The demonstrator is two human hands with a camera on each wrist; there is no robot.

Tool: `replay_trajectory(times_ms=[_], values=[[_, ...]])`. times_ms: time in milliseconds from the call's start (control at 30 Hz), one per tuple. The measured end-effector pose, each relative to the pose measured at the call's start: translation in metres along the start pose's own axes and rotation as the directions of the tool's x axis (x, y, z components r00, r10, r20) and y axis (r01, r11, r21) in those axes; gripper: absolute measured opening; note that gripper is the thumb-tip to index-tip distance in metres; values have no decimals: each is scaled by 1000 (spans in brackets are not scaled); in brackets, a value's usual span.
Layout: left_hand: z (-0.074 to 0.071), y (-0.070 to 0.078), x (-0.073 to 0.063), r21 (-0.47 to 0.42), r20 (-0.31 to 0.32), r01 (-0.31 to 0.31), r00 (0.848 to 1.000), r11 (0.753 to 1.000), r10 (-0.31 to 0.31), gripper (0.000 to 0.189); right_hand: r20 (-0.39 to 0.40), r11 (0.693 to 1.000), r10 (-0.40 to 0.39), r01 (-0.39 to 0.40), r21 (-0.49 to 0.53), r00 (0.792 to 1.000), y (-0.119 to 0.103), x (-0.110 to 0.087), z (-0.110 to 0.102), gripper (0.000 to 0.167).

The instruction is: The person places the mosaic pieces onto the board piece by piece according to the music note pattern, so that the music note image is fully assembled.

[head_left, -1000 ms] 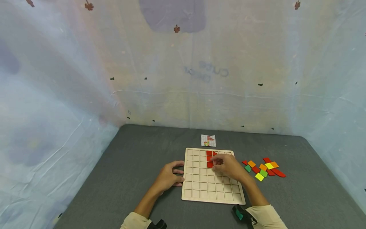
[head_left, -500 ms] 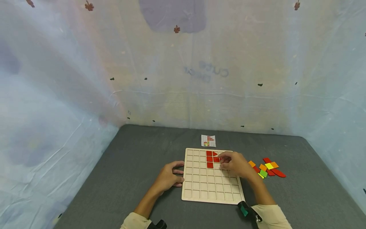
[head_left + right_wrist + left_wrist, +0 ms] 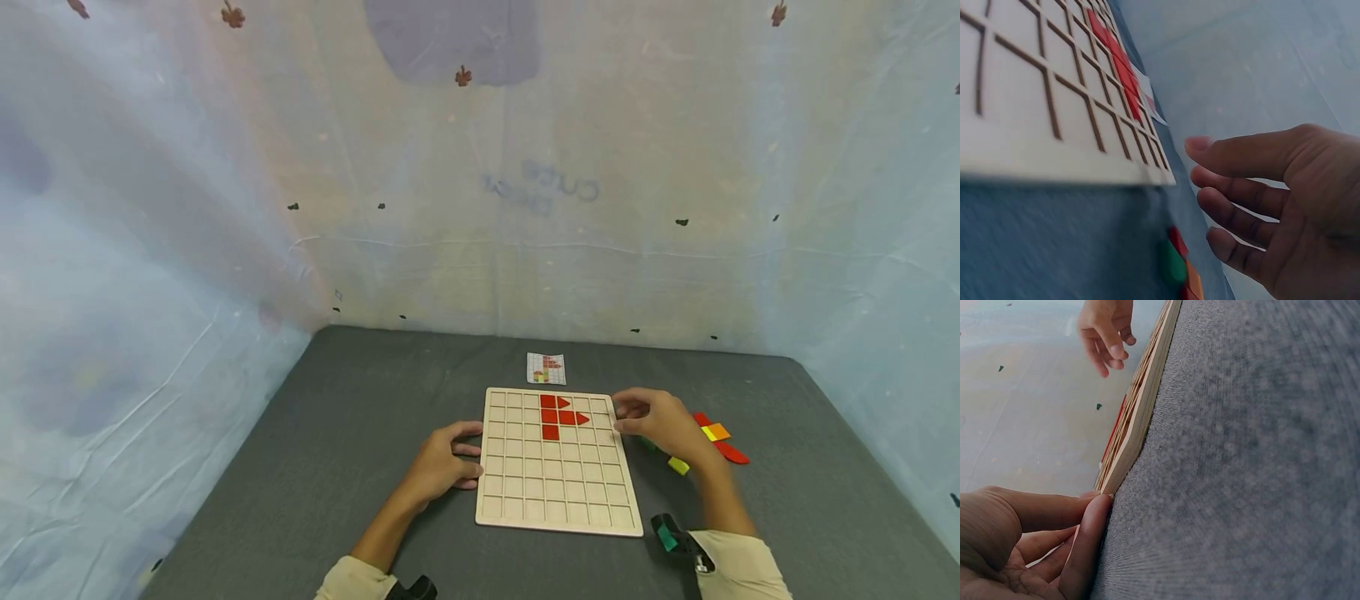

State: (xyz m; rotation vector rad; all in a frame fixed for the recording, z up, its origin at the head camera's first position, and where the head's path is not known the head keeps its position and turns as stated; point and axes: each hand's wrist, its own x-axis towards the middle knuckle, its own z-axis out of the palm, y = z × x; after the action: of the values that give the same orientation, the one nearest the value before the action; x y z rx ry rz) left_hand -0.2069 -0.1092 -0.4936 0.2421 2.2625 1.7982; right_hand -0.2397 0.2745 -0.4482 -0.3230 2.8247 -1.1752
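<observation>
A square wooden grid board (image 3: 517,492) lies on the table, with several red tiles (image 3: 551,417) set in its upper cells. Two of these rows end in pointed red pieces on the right. My left hand (image 3: 441,460) touches the board's left edge, thumb and fingers spread along it; the left wrist view shows the fingertips (image 3: 1094,509) right at the wooden rim. Just off the board's upper right side, my right hand (image 3: 663,423) hovers with loosely bent fingers and nothing in them. It hides part of the loose tile pile from the head view.
Loose tiles lie right of the board: a yellow one (image 3: 678,466), an orange one (image 3: 717,432), a red pointed one (image 3: 732,453) and a green one (image 3: 1173,264). A small printed pattern card (image 3: 546,368) lies behind the board. A curtain (image 3: 480,208) hangs behind the table.
My right hand has moved right, off the board, from the red tiles toward the loose pile. The pointed red tile in the second row is now uncovered. My left hand stays put.
</observation>
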Motion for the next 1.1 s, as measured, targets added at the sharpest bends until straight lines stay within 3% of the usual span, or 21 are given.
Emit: replay_trajectory(times_ms=[500, 833, 1100], values=[[-1, -1, 0, 5, -1, -5, 1000, 1000, 5, 69, 7, 996, 52, -52, -76, 999, 24, -18, -30, 53], [-1, -2, 0, -1, 3, -9, 1000, 1000, 9, 69, 15, 985, 114, -111, -131, 993, 35, -23, -39, 50], [0, -1, 0, 2, 1, -10, 1000, 1000, 10, 68, 57, 986, 121, -113, -121, 991, 46, -25, -42, 43]])
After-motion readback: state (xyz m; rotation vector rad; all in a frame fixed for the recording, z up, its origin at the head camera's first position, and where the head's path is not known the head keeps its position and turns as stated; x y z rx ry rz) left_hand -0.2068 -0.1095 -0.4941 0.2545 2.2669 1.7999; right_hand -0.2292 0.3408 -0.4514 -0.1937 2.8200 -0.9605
